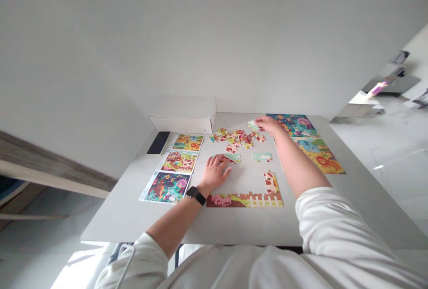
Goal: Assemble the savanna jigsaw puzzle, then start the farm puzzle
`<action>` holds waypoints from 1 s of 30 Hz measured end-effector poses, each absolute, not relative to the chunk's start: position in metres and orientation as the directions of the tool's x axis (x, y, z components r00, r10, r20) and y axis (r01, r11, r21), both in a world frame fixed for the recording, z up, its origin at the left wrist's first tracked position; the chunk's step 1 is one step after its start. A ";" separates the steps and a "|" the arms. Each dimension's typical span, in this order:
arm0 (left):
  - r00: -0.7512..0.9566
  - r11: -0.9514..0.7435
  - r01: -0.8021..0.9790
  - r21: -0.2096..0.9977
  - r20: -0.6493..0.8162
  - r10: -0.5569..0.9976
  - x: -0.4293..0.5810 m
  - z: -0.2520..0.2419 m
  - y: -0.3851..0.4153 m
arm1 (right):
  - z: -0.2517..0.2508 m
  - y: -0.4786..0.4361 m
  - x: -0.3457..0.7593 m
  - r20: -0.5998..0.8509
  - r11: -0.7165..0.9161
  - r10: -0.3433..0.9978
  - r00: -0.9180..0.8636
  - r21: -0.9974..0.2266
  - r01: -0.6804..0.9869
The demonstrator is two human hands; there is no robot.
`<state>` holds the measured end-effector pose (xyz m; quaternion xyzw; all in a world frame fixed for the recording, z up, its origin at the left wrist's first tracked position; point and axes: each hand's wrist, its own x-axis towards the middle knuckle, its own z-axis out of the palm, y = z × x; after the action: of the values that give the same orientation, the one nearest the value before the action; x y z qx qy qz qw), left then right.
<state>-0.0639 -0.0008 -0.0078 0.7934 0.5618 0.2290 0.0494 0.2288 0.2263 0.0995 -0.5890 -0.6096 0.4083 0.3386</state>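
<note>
My left hand point(214, 172) lies flat with its fingers spread, a dark watch on the wrist. Its fingertips touch or partly cover a joined strip of pale green and red puzzle pieces point(235, 158). At the back of the table my right hand point(268, 125) pinches a light green puzzle piece point(253, 125). Between the hands is a heap of loose puzzle pieces point(239, 137). A joined pale blue section point(262, 157) lies to the right. Nearer me, a joined bottom row point(245, 200) shows a pig and a fence, and a cow section point(270, 182) stands above its right end.
On the left, a reference sheet point(179, 160) with three pictures lies beside a black phone point(158, 142). A white box point(182, 117) stands against the wall. Two finished puzzles, a dark one point(297, 124) and a lion one point(319, 155), lie right, partly behind my forearm.
</note>
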 end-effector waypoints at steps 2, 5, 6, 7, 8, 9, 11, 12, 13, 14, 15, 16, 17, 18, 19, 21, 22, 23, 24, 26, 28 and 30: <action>0.260 -0.369 0.852 0.371 0.313 0.914 -0.065 -0.008 0.000 | 0.100 0.205 0.234 -0.075 -0.045 0.993 -0.093 -0.954 0.296; 0.226 -0.381 0.796 0.471 0.353 0.908 -0.070 -0.005 0.002 | 0.099 0.171 0.241 -0.065 -0.035 0.990 -0.126 -0.973 0.228; 0.195 -0.378 0.770 0.514 0.374 0.907 -0.072 -0.003 0.002 | 0.099 0.159 0.243 -0.058 -0.028 0.989 -0.137 -0.977 0.214; 0.148 -0.366 0.742 0.561 0.396 0.906 -0.074 0.000 0.003 | 0.099 0.147 0.244 -0.046 -0.015 0.988 -0.151 -0.980 0.199; 0.093 -0.349 0.713 0.608 0.412 0.907 -0.075 0.004 0.004 | 0.098 0.136 0.245 -0.025 0.006 0.986 -0.166 -0.983 0.184; 0.028 -0.326 0.682 0.654 0.422 0.906 -0.074 0.008 0.005 | 0.097 0.125 0.246 0.002 0.032 0.984 -0.179 -0.985 0.169; -0.080 -0.279 0.579 0.766 0.394 0.916 -0.070 0.019 0.008 | 0.094 0.106 0.245 0.068 0.095 0.981 -0.182 -0.985 0.145; -0.113 -0.250 0.497 0.831 0.348 0.930 -0.066 0.025 0.011 | 0.092 0.098 0.243 0.107 0.130 0.980 -0.168 -0.983 0.132; -0.120 -0.221 0.408 0.886 0.292 0.949 -0.060 0.031 0.013 | 0.089 0.091 0.240 0.145 0.162 0.979 -0.143 -0.980 0.117; -0.132 -0.199 0.325 0.925 0.253 0.958 -0.053 0.036 0.016 | 0.085 0.086 0.237 0.179 0.189 0.978 -0.106 -0.977 0.101; -0.125 -0.186 0.244 0.952 0.221 0.967 -0.045 0.041 0.018 | 0.081 0.081 0.233 0.206 0.211 0.976 -0.067 -0.974 0.084; -0.116 -0.167 0.160 0.973 0.186 0.976 -0.037 0.045 0.021 | 0.077 0.077 0.229 0.224 0.225 0.974 -0.030 -0.972 0.066; -0.105 -0.139 0.093 0.986 0.149 0.983 -0.029 0.048 0.023 | 0.072 0.074 0.225 0.234 0.233 0.972 0.003 -0.971 0.049; -0.075 -0.103 0.050 0.993 0.107 0.991 -0.021 0.049 0.024 | 0.066 0.071 0.221 0.235 0.234 0.972 0.017 -0.972 0.036; -0.058 -0.074 0.022 0.997 0.075 0.995 -0.015 0.049 0.025 | 0.060 0.068 0.217 0.232 0.231 0.972 0.028 -0.973 0.026; -0.037 -0.037 -0.010 0.999 0.036 0.999 -0.005 0.046 0.025 | 0.048 0.062 0.210 0.212 0.211 0.976 0.045 -0.977 0.026; -0.023 -0.012 -0.026 1.000 0.012 1.000 -0.002 0.042 0.025 | 0.043 0.059 0.207 0.198 0.196 0.979 0.051 -0.980 0.035; -0.011 0.009 -0.042 0.999 -0.009 1.000 0.000 0.039 0.024 | 0.039 0.057 0.204 0.184 0.182 0.982 0.049 -0.982 0.044; -0.002 0.027 -0.055 0.998 -0.027 1.000 0.001 0.035 0.024 | 0.035 0.055 0.201 0.172 0.171 0.984 0.034 -0.984 0.050; 0.006 0.047 -0.070 0.996 -0.047 0.999 0.003 0.029 0.022 | 0.030 0.053 0.198 0.149 0.150 0.989 -0.008 -0.987 0.064; -0.020 0.041 -0.091 0.995 -0.043 0.999 0.003 0.026 0.021 | 0.027 0.053 0.195 0.134 0.137 0.990 -0.047 -0.988 0.069; -0.068 0.037 -0.124 0.992 -0.046 0.997 0.002 0.025 0.019 | 0.025 0.054 0.193 0.129 0.133 0.990 -0.058 -0.988 0.074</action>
<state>0.0023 0.0191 0.0255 0.4401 0.4960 0.5365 0.5220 0.1933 0.0538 0.0246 -0.4717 -0.5640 0.4594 0.4983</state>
